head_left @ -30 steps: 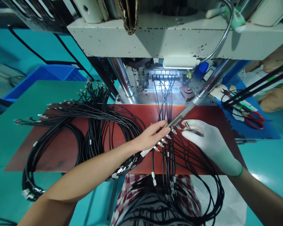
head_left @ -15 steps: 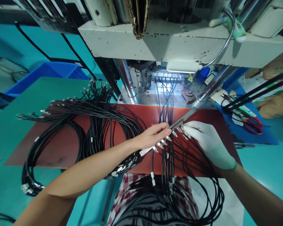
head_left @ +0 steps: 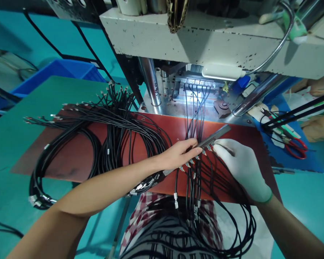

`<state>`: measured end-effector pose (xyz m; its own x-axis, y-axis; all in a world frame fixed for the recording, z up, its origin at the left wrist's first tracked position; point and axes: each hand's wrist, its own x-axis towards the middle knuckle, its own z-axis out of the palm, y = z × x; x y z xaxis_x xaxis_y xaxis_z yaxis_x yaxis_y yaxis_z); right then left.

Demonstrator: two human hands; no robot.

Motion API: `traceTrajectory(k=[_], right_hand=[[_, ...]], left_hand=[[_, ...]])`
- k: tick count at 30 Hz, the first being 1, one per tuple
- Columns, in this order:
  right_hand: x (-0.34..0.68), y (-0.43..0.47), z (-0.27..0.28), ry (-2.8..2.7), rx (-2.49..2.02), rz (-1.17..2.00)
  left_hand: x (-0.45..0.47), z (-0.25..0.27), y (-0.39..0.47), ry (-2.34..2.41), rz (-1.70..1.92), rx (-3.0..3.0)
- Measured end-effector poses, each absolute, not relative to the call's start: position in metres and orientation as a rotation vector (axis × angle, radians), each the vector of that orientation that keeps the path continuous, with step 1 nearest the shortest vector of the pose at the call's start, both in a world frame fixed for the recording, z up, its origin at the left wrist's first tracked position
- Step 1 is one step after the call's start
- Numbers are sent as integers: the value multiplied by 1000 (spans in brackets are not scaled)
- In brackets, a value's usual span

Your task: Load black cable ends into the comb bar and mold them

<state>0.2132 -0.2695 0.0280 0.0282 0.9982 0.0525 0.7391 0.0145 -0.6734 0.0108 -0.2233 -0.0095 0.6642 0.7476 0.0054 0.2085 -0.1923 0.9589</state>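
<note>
My bare left hand grips a flat grey metal bar, held at a slant above the red-brown board. Along the bar's lower edge sits a row of small silver cable connectors, with black cables hanging towards my lap. My right hand, in a white glove, pinches at the far end of that row, on a cable connector mostly hidden by the fingers. Behind the bar, several black cables run from a lit metal mould in the press.
A large bundle of black cables covers the left of the board. Above the mould are the press's pale block and a white lamp. Red-handled scissors and other tools lie on a blue surface at right.
The camera view has shifted, so the press and board appear slightly higher and further right. Both hands keep their hold at the bar, which tilts a little differently.
</note>
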Motion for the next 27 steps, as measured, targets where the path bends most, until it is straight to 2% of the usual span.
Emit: traceTrajectory(k=[3,6,17,27], right_hand=[[210,-281,28,-2020,-1695,16],[202,-287,28,-2260,-1635,-258],[192,-278,22,-2307,-1524,-397],[218,-277,28,-2156,-1702,-290]], left_hand=[[12,-11,-222,771,596,1704],[12,-13,-222,757,611,1684],[11,-13,-221,725,609,1659],[13,-15,-220,753,612,1597]])
